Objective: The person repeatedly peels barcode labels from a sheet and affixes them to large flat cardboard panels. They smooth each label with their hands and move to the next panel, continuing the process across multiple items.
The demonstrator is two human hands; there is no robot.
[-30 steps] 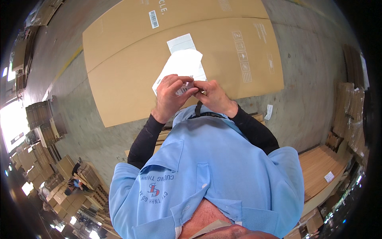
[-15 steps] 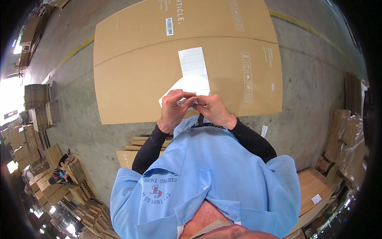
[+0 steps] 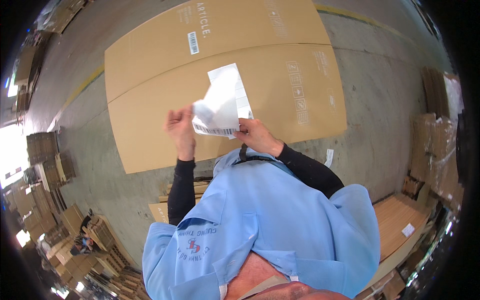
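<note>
A white label sheet (image 3: pixel 222 102) with a barcode strip along its near edge is stretched between my hands, above a large flat cardboard carton (image 3: pixel 150 125). My right hand (image 3: pixel 257 136) is closed on the sheet's near right corner, thumb and fingers pinching it. At the left, my left hand (image 3: pixel 179 131) pinches the sheet's curled left edge; motion smears its fingertips. Behind the raised part, a lined white strip (image 3: pixel 243 102) shows on the right, extending toward the far side. Whether it is backing paper or a second sheet I cannot tell.
Beneath me, brown cardboard pieces (image 3: pixel 160 211) lie on the concrete floor (image 3: pixel 372 110). Wrapped cardboard stacks (image 3: pixel 430 150) and a wood-toned panel stack (image 3: pixel 400 232) stand at right. Boxes and pallets fill the left, with another person (image 3: pixel 82 245) among them.
My left hand has moved left, away from my right hand, drawing the sheet's edge out and exposing the barcode. My right hand stays near the same place. The view has turned slightly.
</note>
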